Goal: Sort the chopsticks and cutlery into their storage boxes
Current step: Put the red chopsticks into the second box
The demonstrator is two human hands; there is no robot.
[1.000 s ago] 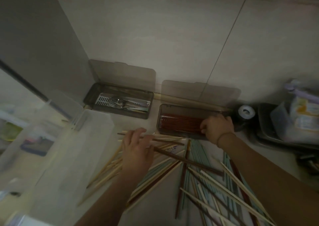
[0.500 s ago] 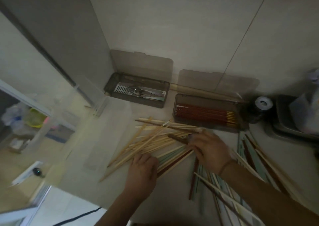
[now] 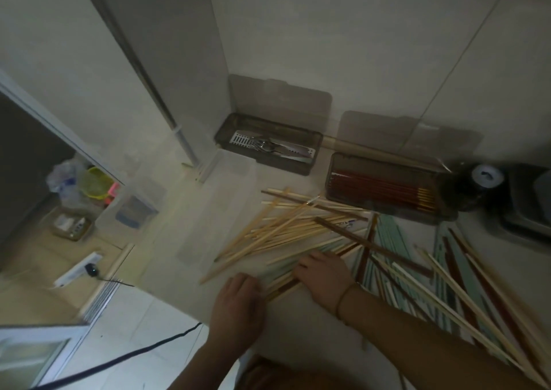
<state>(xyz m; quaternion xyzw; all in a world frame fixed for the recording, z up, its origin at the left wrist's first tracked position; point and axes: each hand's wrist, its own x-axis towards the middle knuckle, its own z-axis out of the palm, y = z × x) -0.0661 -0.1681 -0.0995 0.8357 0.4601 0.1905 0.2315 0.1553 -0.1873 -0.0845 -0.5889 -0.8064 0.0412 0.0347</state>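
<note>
Loose chopsticks lie in a heap on the pale counter: bamboo ones [image 3: 286, 228], pale green ones [image 3: 384, 240] and a dark brown one [image 3: 357, 237]. My right hand [image 3: 323, 276] lies on a bundle of green and brown chopsticks, its fingers curled over them. My left hand [image 3: 238, 303] sits at the near ends of that bundle with its fingers bent; whether it holds them is hidden. By the wall stand two open smoky boxes: the left box [image 3: 283, 167] holds metal cutlery [image 3: 268, 146], the right box [image 3: 331, 178] red chopsticks [image 3: 384, 187].
A clear plastic container [image 3: 143, 198] stands left of the heap at the counter's edge. A white tape roll [image 3: 486, 176] on a dark round object and a dark tray [image 3: 530, 210] are at the right. Below left, a black cable [image 3: 119, 360] crosses the floor.
My right hand left the red-chopstick box and came down onto the near chopsticks. My left hand drew back to the bundle's near ends. The view swung left.
</note>
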